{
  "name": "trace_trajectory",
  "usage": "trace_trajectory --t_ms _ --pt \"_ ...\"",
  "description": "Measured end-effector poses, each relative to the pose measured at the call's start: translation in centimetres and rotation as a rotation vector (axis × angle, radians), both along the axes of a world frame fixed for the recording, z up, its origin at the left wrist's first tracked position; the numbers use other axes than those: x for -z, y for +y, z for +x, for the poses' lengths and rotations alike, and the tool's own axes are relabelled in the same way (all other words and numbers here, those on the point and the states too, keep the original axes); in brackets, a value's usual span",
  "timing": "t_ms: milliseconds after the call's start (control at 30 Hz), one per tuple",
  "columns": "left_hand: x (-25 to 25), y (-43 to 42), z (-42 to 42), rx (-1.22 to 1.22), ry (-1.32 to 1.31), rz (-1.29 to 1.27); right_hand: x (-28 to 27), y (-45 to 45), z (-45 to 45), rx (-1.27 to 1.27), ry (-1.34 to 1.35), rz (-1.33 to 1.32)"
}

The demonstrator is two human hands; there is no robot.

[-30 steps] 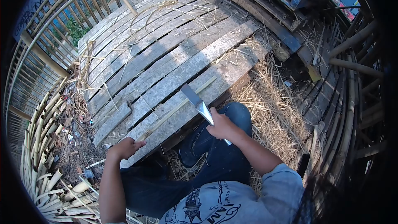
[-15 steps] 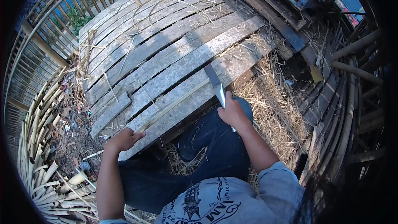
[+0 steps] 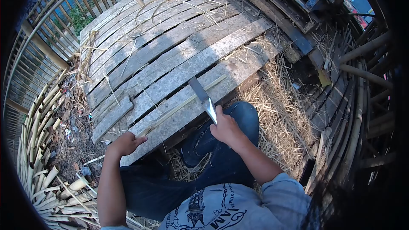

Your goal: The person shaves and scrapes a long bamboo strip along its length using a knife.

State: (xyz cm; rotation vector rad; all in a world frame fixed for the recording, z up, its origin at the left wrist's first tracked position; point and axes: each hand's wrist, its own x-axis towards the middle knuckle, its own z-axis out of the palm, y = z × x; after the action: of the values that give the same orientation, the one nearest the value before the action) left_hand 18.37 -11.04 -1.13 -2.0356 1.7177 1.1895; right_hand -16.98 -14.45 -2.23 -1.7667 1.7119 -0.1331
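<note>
A long, thin bamboo strip (image 3: 177, 109) lies along the front boards of the slatted wooden platform (image 3: 170, 74). My left hand (image 3: 124, 144) is closed on the strip's near left end. My right hand (image 3: 225, 127) grips a knife (image 3: 198, 88) by its shiny metal handle. The broad, dark blade rests across the strip or just above it; I cannot tell whether they touch. Beyond the blade, the strip's far end shows on the boards.
Straw-like shavings (image 3: 281, 106) cover the ground to the right of my knees. Bamboo poles (image 3: 47, 174) are stacked at the lower left. A short board piece (image 3: 113, 119) lies at the platform's left edge. Loose thin strips are scattered at the back, near a bamboo fence (image 3: 47, 51).
My right hand has moved left with the knife, and the blade has slid along the strip toward my left hand. The left hand has stayed at the strip's near end.
</note>
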Motion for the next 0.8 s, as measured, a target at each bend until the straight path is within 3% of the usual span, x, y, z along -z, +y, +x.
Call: trace_trajectory --t_ms 67,200,467,667,800 --pt "-0.1 0.2 0.0 -0.007 -0.001 0.011 -0.6 -0.4 -0.6 -0.045 0.049 0.011" --pt "-0.6 0.3 -0.2 -0.022 -0.016 -0.001 0.5 -2.8 -3.0 0.194 0.115 -0.091" --pt "-0.4 0.2 -0.4 -0.008 -0.012 -0.016 0.1 0.0 -0.1 -0.023 -0.019 0.021" --pt "-1.4 -0.1 -1.5 -0.01 -0.051 0.029 0.9 -2.9 -2.9 0.217 0.144 -0.115" --pt "-0.2 0.0 -0.2 0.009 -0.056 0.035 1.0 -0.6 -0.4 0.193 0.034 -0.048"
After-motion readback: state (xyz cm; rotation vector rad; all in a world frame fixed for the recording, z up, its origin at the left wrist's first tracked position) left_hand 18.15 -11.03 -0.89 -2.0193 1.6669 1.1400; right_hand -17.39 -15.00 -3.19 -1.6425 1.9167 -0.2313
